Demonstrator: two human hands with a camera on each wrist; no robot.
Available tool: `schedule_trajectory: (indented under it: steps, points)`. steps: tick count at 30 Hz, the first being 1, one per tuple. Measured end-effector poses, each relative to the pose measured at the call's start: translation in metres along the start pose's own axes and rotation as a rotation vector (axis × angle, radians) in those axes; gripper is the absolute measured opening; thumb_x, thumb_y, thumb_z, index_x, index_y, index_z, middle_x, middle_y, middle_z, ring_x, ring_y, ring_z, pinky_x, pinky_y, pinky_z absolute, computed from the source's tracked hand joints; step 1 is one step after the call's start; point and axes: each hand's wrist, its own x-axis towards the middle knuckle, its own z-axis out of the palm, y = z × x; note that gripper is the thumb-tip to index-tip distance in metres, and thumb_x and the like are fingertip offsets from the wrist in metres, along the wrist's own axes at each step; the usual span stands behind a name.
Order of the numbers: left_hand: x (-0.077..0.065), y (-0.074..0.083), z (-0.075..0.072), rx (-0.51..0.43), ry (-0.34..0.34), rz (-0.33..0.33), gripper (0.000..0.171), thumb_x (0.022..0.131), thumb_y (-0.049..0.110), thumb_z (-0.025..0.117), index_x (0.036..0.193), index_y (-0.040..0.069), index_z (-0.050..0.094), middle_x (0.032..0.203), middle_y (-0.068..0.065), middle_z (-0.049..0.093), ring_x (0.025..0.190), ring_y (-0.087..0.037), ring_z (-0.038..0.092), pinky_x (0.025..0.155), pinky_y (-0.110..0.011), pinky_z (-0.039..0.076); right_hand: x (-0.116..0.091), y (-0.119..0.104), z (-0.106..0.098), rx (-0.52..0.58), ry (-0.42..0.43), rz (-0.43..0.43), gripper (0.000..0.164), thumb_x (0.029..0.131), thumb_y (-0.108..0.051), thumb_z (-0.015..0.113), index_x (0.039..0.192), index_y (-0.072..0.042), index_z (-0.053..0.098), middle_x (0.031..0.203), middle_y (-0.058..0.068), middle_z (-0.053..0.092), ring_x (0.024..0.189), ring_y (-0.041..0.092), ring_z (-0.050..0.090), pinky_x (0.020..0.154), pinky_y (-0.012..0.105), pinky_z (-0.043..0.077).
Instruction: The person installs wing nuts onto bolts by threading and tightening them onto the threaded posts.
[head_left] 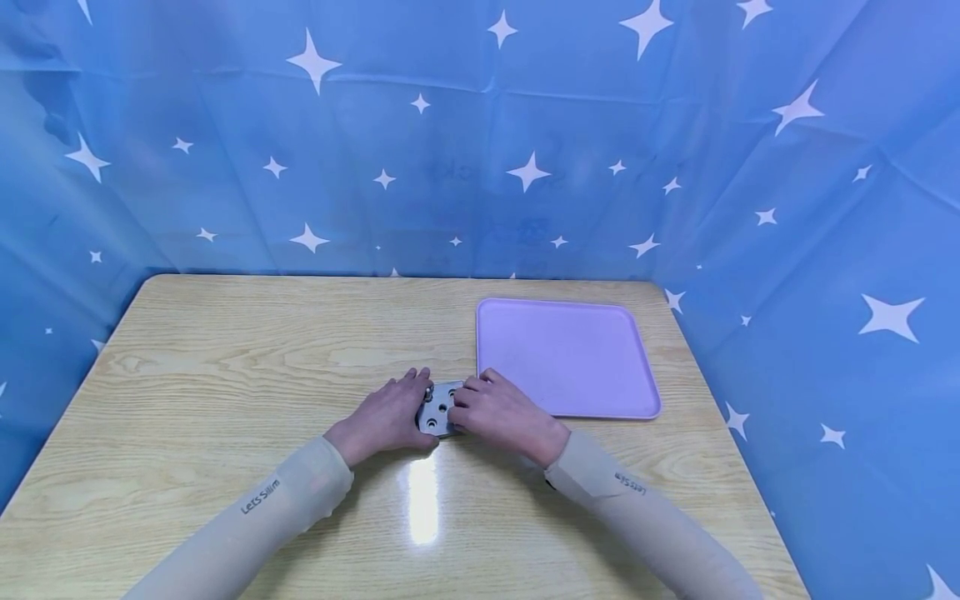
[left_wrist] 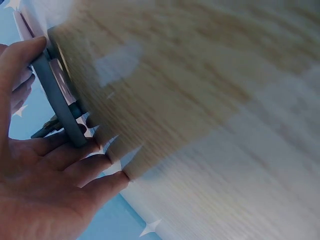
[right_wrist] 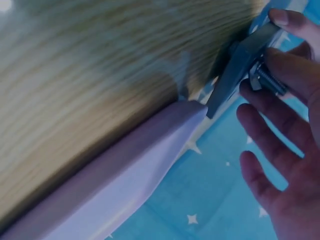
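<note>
A grey metal plate [head_left: 442,408] with several round holes lies between the two hands over the table. My left hand [head_left: 390,417] grips it at its left side, the thumb on the near edge and the fingers round the far side. A threaded bolt [left_wrist: 47,127] stands out of the plate near these fingers in the left wrist view. At the plate's right side is my right hand [head_left: 502,417]. Its thumb and a finger pinch another threaded bolt [right_wrist: 270,80] against the plate's face, and one fingertip touches the plate's edge. The right fingers partly hide this bolt.
A shallow purple tray [head_left: 566,358] lies on the wooden table [head_left: 262,358] just right of and beyond the plate, its near left corner close to the right hand. Blue curtains [head_left: 450,208] with white stars stand round the table's back and sides.
</note>
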Motion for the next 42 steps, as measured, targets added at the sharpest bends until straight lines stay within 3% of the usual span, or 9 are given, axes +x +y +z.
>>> schedule_trajectory:
  steps: [7,14,18,22,25,27,32,42]
  points:
    - [0.000,0.000,0.000,0.003,-0.008,-0.008,0.107,0.076,0.044,0.088,0.154,-0.008,0.037,0.157,-0.029,0.041,0.148,-0.042,0.037,0.120,-0.055,0.035,0.004,-0.010,0.003,0.000,0.017,0.115,0.007,0.094,-0.026,0.075,0.092,-0.019,0.074,0.089,-0.006,0.070,0.079,0.016,0.062,0.067,0.029,0.046]
    - [0.000,0.000,0.000,-0.002,0.002,-0.006,0.107,0.076,0.043,0.089,0.154,-0.009,0.037,0.157,-0.031,0.041,0.148,-0.043,0.037,0.120,-0.056,0.034,0.008,-0.026,0.004,0.021,0.066,0.310,0.017,0.090,-0.022,0.077,0.079,-0.013,0.069,0.075,0.000,0.067,0.060,0.018,0.058,0.052,0.030,0.041]
    - [0.000,0.000,0.000,-0.007,0.005,-0.006,0.108,0.075,0.043,0.089,0.154,-0.009,0.037,0.156,-0.031,0.041,0.147,-0.044,0.038,0.120,-0.057,0.035,0.008,-0.029,0.002,0.052,0.049,0.371,0.024,0.094,-0.028,0.075,0.079,-0.011,0.066,0.071,0.000,0.063,0.057,0.017,0.055,0.050,0.029,0.040]
    - [0.000,0.000,-0.001,-0.006,0.000,-0.002,0.108,0.076,0.043,0.089,0.154,-0.009,0.037,0.156,-0.030,0.042,0.147,-0.043,0.038,0.119,-0.057,0.035,0.004,-0.021,-0.005,0.144,-0.010,0.318,0.029,0.094,-0.038,0.075,0.103,-0.011,0.071,0.090,0.001,0.069,0.076,0.020,0.063,0.062,0.032,0.048]
    - [0.000,-0.001,-0.001,-0.010,-0.004,-0.001,0.107,0.076,0.043,0.089,0.154,-0.008,0.037,0.155,-0.030,0.043,0.148,-0.043,0.037,0.119,-0.057,0.036,0.000,-0.008,-0.013,0.192,-0.069,0.194,0.036,0.095,-0.032,0.076,0.126,-0.016,0.069,0.117,-0.001,0.071,0.105,0.021,0.065,0.081,0.037,0.053]
    - [0.000,-0.001,-0.002,-0.013,-0.004,-0.001,0.106,0.076,0.042,0.089,0.154,-0.008,0.038,0.155,-0.029,0.044,0.148,-0.042,0.038,0.119,-0.057,0.036,-0.002,-0.001,-0.016,0.184,-0.106,0.096,0.038,0.097,-0.023,0.074,0.134,-0.021,0.066,0.129,-0.006,0.067,0.120,0.019,0.060,0.090,0.037,0.051]
    - [0.000,0.000,-0.002,-0.010,-0.004,-0.009,0.107,0.075,0.043,0.089,0.154,-0.007,0.038,0.155,-0.029,0.044,0.147,-0.043,0.038,0.118,-0.058,0.037,-0.005,0.008,-0.017,0.110,-0.136,-0.045,0.031,0.102,-0.014,0.063,0.130,-0.027,0.068,0.134,-0.013,0.065,0.127,0.013,0.055,0.094,0.034,0.047]
    - [0.001,0.000,-0.001,-0.014,-0.005,-0.012,0.107,0.075,0.044,0.089,0.154,-0.007,0.038,0.156,-0.029,0.043,0.148,-0.042,0.038,0.118,-0.058,0.037,-0.001,0.007,-0.009,0.044,-0.109,-0.032,0.016,0.096,-0.018,0.071,0.109,-0.027,0.074,0.117,-0.012,0.070,0.113,0.013,0.060,0.088,0.032,0.048]
